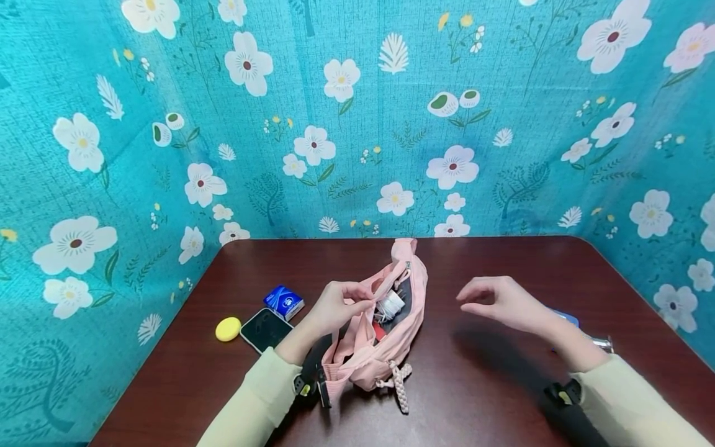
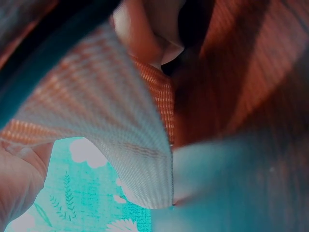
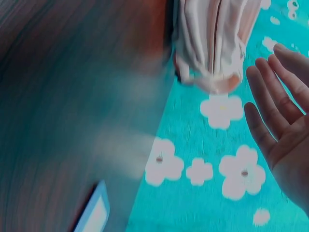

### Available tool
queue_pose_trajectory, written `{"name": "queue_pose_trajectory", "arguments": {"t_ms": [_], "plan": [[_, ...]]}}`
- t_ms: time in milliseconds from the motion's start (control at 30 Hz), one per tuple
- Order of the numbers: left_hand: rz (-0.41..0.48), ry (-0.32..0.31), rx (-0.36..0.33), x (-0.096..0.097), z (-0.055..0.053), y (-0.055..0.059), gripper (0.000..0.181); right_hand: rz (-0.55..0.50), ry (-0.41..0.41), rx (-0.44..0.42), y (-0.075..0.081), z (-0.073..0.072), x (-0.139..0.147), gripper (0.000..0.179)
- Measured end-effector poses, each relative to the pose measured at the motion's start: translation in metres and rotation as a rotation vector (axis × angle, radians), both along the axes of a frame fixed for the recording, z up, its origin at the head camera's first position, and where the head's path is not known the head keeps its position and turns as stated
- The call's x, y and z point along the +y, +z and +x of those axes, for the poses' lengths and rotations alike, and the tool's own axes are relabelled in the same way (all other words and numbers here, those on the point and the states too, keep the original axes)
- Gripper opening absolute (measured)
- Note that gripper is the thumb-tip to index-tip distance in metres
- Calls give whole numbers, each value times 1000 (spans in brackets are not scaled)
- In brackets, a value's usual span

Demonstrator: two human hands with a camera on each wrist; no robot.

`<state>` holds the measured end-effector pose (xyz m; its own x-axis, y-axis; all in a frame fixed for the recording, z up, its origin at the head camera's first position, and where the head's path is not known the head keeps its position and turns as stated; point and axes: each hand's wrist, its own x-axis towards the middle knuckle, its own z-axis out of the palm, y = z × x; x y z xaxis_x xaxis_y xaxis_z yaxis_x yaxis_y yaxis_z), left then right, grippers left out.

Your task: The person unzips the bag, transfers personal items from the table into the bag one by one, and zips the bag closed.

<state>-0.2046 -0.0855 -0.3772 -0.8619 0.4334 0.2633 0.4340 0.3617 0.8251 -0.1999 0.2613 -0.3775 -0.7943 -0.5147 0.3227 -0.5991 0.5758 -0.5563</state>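
Note:
A pink waist bag [image 1: 416,316] lies unzipped on the table, its opening facing up. Inside it I see a white bundle [image 1: 391,304], which looks like a cable, and a red item [image 1: 380,333] partly hidden by the fabric. My left hand [image 1: 335,307] pinches the near-left edge of the bag's opening between thumb and fingers. A webbing strap [image 2: 140,159] fills much of the left wrist view. To the right of the bag, apart from it, my right hand [image 1: 505,301] hovers above the table with loosely bent fingers and nothing in it.
Left of the bag lie a dark-screened phone [image 1: 262,329], a blue tissue pack [image 1: 283,302] and a round yellow object [image 1: 228,329]. Behind my right wrist, a blue item [image 1: 565,318] and a shiny object [image 1: 603,343] are partly hidden. A braided pink charm [image 1: 401,388] hangs off the bag.

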Motion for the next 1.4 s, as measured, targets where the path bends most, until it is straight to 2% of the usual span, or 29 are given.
{"name": "queue_pose_trajectory", "arguments": {"t_ms": [167,333,500,567,800,1167,1400], "plan": [[7,20,-9,-3,-14,-20,9,33,-70,37,6,9,29,23],[15,16,-5,-4,-16,-23,8,61,-160,-20,8,19,55,23],[10,22,-7,-3,-14,-22,9,102,-218,-72,3,24,75,25],[3,28,-16,-3,-13,-20,9,104,-223,-81,0,25,82,26],[-4,1,-18,-1,9,10,9,157,-265,-68,-8,25,99,33],[-10,3,-7,-1,12,15,9,215,-275,-179,-19,20,113,44],[-4,-3,-5,-1,12,16,10,237,-273,-196,-30,15,121,51]]}}
